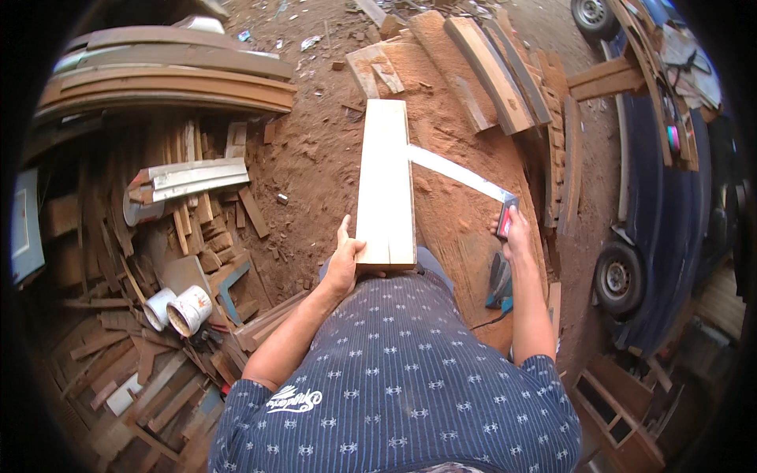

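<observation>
The left hand (344, 264) grasps the near left corner of the board (385, 181), which extends forward from the shirt (410, 363). The right hand (517, 234) clasps the square (461, 171) by its handle. The board is probably stiff, fairly heavy, best held by both long edges.

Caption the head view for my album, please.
Left hand holds a pale board; right hand holds a measuring tool beside it.

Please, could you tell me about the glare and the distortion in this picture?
Head view: the pale plank looks almost washed out, and the strip between it and the right hand is bright too; head view: stacked boards at upper left bow, and the picture's corners are black.
</observation>
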